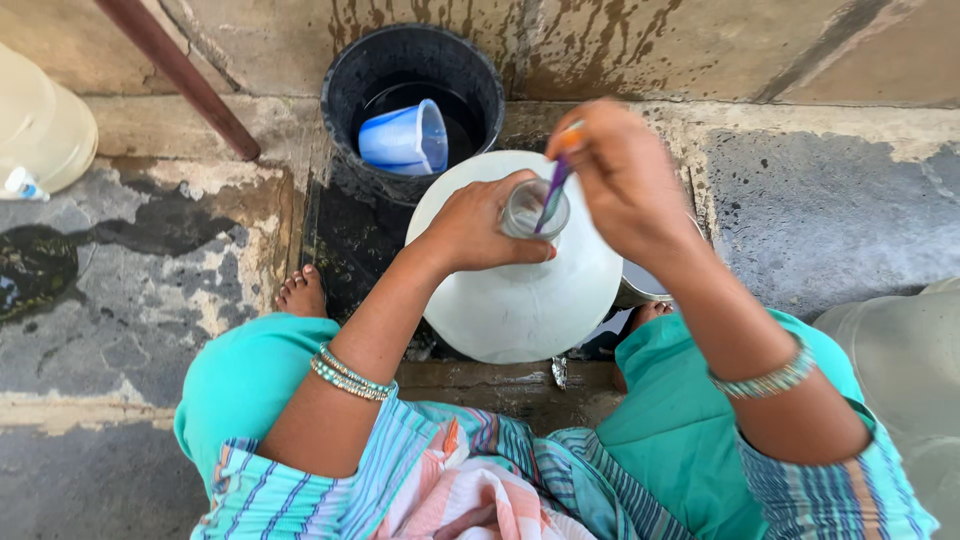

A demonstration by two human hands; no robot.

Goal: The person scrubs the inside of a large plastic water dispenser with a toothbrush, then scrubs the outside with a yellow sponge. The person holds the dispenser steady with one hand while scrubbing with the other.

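Note:
A large white plastic water jug [520,290] stands upright on the wet floor between my feet. My left hand [478,222] is wrapped around its clear neck [528,210], holding it steady. My right hand [625,175] pinches a thin purple brush with an orange end [556,180], and its lower part reaches down into the jug's mouth. Bangles sit on both my wrists.
A black bucket [345,95] of water stands behind the jug against the stained wall, with a blue plastic mug [400,138] floating in it. A cream container [45,130] sits at the far left, another pale container [900,370] at the right. A brown pole [185,75] leans top left.

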